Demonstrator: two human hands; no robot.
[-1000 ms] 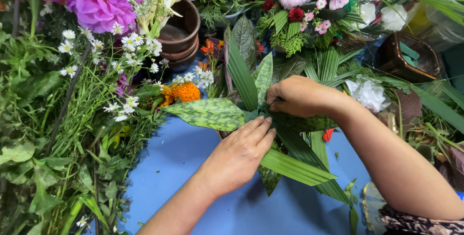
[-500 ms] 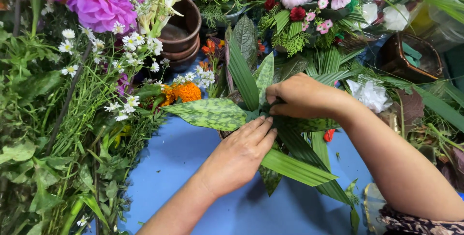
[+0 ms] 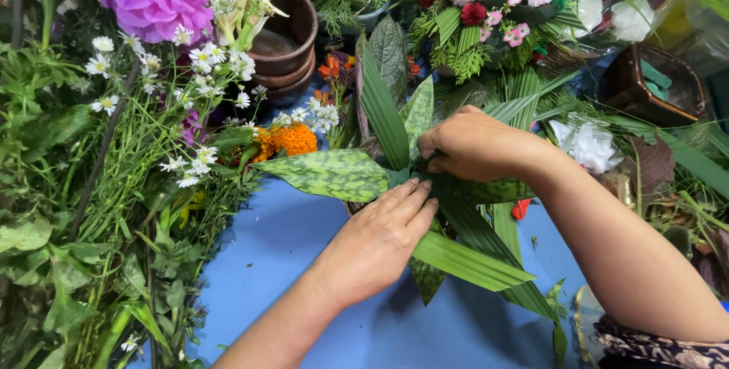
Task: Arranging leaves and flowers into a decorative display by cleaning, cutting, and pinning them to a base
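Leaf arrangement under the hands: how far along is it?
Done: a fan of leaves, with a speckled leaf to the left and ribbed palm leaves toward the front. In hand: the left hand presses the centre; the right hand holds the upright leaves. Left: no blooms in it; the orange marigold lies beside.

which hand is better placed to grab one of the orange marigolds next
Left, probably. The left hand lies flat on the leaves, fingertips toward the spotted leaf that runs to the orange marigolds. The right hand is farther away, pinching leaves at the centre.
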